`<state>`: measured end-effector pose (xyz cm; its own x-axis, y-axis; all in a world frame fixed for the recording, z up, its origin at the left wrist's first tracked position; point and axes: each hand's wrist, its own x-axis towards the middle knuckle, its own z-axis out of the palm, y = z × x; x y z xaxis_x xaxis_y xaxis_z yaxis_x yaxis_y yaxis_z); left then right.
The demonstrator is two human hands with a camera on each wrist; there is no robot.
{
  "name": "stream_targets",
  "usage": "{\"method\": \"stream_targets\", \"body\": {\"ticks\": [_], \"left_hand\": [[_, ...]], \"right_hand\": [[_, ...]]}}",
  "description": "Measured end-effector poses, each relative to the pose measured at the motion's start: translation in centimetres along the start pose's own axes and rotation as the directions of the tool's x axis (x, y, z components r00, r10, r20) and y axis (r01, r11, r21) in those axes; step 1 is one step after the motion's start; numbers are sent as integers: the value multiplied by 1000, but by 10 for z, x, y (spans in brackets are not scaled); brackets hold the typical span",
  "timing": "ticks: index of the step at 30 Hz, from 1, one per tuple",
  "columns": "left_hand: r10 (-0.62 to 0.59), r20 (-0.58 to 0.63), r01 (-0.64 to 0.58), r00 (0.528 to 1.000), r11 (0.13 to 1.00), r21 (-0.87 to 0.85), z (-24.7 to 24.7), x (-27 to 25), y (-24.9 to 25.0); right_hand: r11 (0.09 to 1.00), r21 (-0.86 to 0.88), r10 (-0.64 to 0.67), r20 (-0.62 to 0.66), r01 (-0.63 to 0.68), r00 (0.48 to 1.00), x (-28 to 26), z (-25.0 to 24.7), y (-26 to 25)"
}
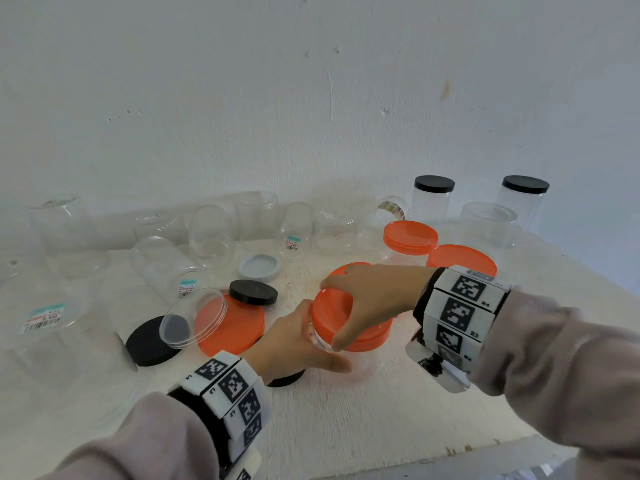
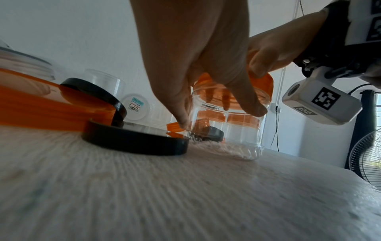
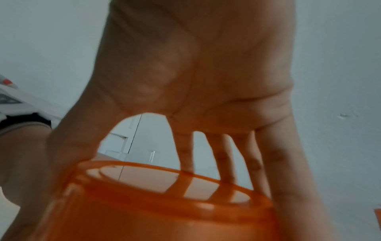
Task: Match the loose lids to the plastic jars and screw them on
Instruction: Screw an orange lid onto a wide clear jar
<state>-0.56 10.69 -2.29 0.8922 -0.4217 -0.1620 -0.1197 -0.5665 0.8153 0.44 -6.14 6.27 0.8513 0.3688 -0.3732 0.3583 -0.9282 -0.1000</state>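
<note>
A clear plastic jar (image 1: 360, 363) stands near the table's front, with an orange lid (image 1: 334, 311) on its mouth. My left hand (image 1: 298, 344) grips the jar's side from the left; the left wrist view shows the fingers (image 2: 253, 104) wrapped round the clear jar (image 2: 233, 130). My right hand (image 1: 367, 299) comes from above and holds the orange lid (image 3: 164, 203) by its rim, thumb at the front and fingers over the back. Loose on the table lie another orange lid (image 1: 232, 327), black lids (image 1: 254, 292) (image 1: 149, 341), a clear lid (image 1: 194, 317) and a white lid (image 1: 259, 266).
Several open clear jars (image 1: 211, 233) stand or lie along the back and left of the white table (image 1: 346, 417). At the back right stand jars with black lids (image 1: 434, 183) and orange lids (image 1: 410, 237). A fan (image 2: 367, 156) shows beyond the table's right edge.
</note>
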Motion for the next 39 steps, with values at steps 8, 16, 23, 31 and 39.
{"method": "stream_targets", "body": {"ticks": [8,16,23,31,39], "left_hand": [[24,25,-23,999,999,-38,-1,0,-1],[60,84,-52,995,995,-90,-2,-1,-3],[118,111,-105,987,988,-116,-3,0,-4],[36,92,-26,995,995,-101,-1,1,-6],[9,79,-2,997,996,-90,0,1,-5]], "right_hand": [[995,-41,-87,91,91,992,1,-11,4],[982,-16,-181,170,187,969,-3,-17,4],[971,15,-238,184,240,954,-7,-24,1],[991,-45,-119,150,127,981,-6,-19,4],[997,-60,-39,120,46,992,-6,-13,0]]}}
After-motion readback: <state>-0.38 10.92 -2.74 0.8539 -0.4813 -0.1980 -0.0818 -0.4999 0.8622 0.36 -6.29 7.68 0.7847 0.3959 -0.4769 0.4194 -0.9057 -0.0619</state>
